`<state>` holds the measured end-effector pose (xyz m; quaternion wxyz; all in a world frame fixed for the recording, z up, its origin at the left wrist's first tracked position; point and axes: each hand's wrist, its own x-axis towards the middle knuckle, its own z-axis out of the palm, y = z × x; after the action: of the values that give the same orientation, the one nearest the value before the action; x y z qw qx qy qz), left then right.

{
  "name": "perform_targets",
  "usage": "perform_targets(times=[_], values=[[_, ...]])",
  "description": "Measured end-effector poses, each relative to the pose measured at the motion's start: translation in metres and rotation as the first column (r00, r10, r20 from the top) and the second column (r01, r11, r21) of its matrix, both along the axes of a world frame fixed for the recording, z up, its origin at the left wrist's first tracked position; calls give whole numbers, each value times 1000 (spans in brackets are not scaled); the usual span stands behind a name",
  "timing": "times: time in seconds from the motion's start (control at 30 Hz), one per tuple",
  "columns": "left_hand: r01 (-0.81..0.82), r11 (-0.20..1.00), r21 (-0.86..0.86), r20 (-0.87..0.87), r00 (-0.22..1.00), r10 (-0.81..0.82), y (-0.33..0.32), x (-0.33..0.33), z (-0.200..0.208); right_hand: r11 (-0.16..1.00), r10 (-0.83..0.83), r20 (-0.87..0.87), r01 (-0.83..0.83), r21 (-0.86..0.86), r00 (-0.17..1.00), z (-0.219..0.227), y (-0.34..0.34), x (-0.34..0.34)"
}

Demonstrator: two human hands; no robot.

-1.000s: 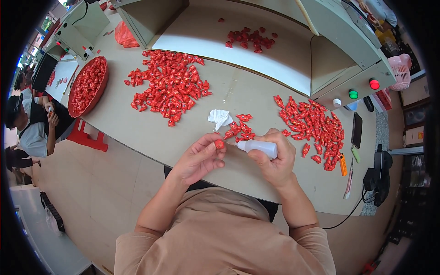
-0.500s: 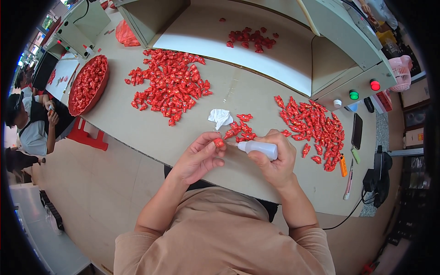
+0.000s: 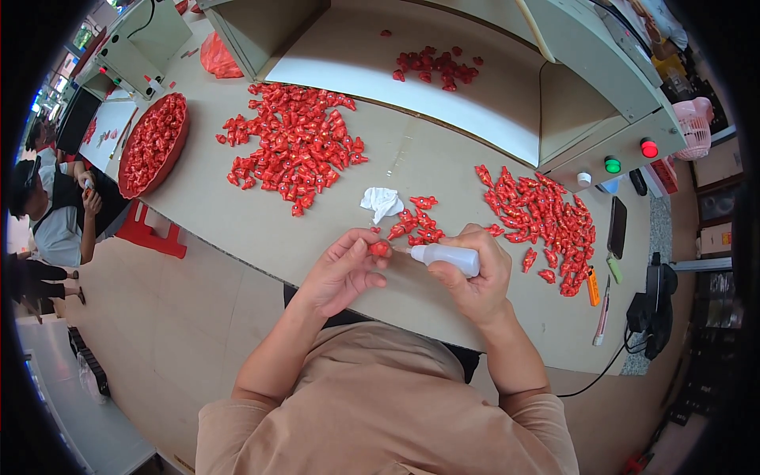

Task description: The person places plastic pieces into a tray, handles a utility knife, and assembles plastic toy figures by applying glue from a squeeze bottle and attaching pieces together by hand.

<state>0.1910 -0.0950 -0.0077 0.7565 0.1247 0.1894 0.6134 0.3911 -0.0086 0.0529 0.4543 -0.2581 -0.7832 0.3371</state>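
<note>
Between the fingertips of my left hand [image 3: 342, 273] is a small red plastic piece [image 3: 380, 248], pinched above the table's front edge. My right hand [image 3: 483, 277] is closed round a translucent white squeeze bottle [image 3: 447, 259], tipped sideways. Its thin nozzle points left at the red piece; whether the tip touches is too small to tell. Just beyond my hands lie several red figurines [image 3: 419, 226] and a crumpled white tissue [image 3: 382, 203].
Red pieces form a heap [image 3: 297, 146] at the left and another [image 3: 546, 226] at the right. A red basin [image 3: 134, 190] holds more. Behind stands a grey cabinet [image 3: 582, 158] with loose red parts inside. An orange lighter [image 3: 593, 286], craft knife [image 3: 602, 317] and phone [image 3: 617, 227] lie right. A co-worker [image 3: 63, 214] sits left.
My left fingers have turned the red piece slightly, so more of it shows. The bottle and my right hand have hardly moved.
</note>
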Motion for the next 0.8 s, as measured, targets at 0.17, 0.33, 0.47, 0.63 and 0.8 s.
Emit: perform_targets(times=[0.17,0.33,0.47,0.63,0.8], values=[[-11,1000,-7,-51,999,11,-1,0,-2,1000,-1,1,1,-14,1000,-1,-1,0],[-24,999,-22,-42,999,23,-1,0,-4,1000,1,-5,-1,-11,1000,-2,-2,0],[-45,999,-22,-37,998,44,-1,0,-5,999,19,4,-19,-35,1000,-1,-4,-1],[-60,998,-17,-44,997,59,1,1,-6,999,31,-14,-32,-32,999,-3,-2,-2],[-81,996,-27,-78,994,79,2,2,-4,999,49,-4,-49,-23,999,-3,-1,-2]])
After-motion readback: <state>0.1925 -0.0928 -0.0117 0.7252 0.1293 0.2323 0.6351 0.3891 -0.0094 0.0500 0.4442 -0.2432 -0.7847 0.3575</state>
